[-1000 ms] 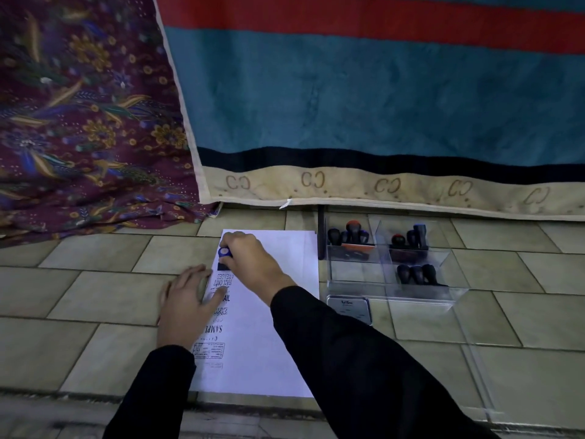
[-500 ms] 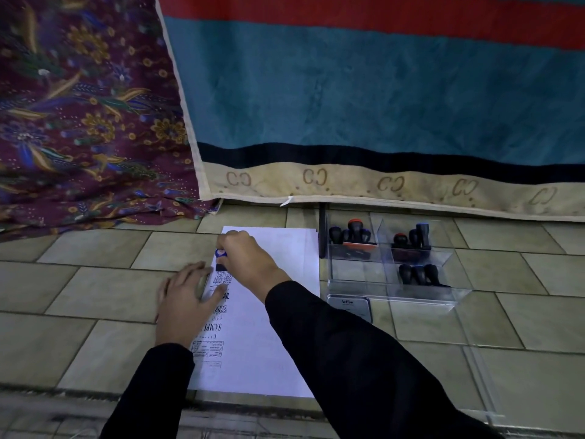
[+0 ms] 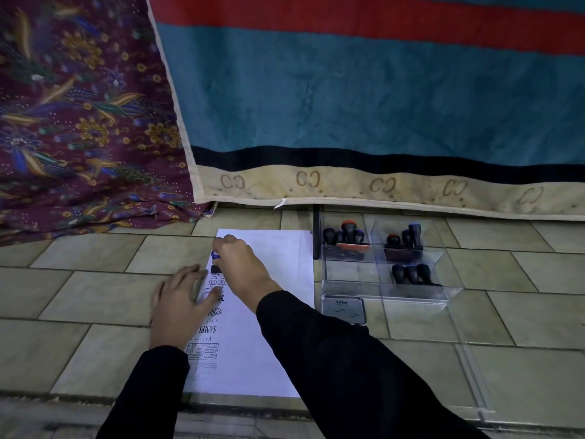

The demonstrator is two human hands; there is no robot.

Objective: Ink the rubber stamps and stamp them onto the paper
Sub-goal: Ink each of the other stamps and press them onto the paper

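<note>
A white sheet of paper (image 3: 278, 312) lies on the tiled floor, with several black stamped imprints down its left side. My right hand (image 3: 242, 264) grips a blue-topped rubber stamp (image 3: 215, 258) and presses it onto the paper near the upper left. Flat on the sheet's left edge rests my left hand (image 3: 179, 307), fingers spread. To the right of the paper lies a closed ink pad (image 3: 344, 309) in a grey case.
A clear plastic organiser (image 3: 411, 291) right of the paper holds several black-handled stamps (image 3: 410, 273), some with orange or blue tops. A striped teal blanket (image 3: 380, 106) and a floral maroon cloth (image 3: 79, 122) hang behind. A clear lid (image 3: 468, 381) lies at lower right.
Both hands stay in place with the stamp held down on the paper. Only the camera has shifted slightly.
</note>
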